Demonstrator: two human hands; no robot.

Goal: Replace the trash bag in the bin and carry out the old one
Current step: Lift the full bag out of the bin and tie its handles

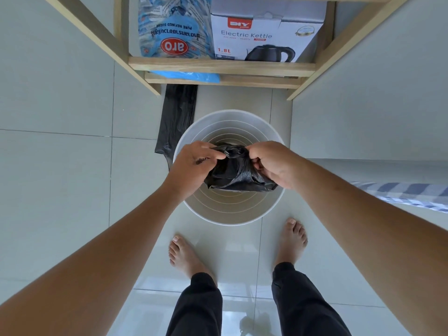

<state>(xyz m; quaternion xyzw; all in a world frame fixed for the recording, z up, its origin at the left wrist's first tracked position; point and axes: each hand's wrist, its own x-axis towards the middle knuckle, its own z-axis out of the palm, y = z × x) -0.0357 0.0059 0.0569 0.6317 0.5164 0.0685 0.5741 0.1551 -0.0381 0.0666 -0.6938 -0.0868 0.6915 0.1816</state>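
A round white bin (pixel 225 214) stands on the tiled floor in front of my bare feet, its ribbed inside bare. Above its opening I hold the old black trash bag (pixel 238 177), bunched and twisted into a knot at the top. My left hand (pixel 194 163) pinches the knot from the left. My right hand (pixel 271 163) grips it from the right. A flat, folded black bag (pixel 178 117) lies on the floor to the left of and behind the bin, partly under the shelf.
A wooden shelf unit (pixel 218 65) stands just behind the bin, holding a blue sugar pack (pixel 174 32) and an electric kettle box (pixel 264 37). A checked cloth (pixel 400 195) shows at the right. Pale walls rise on both sides.
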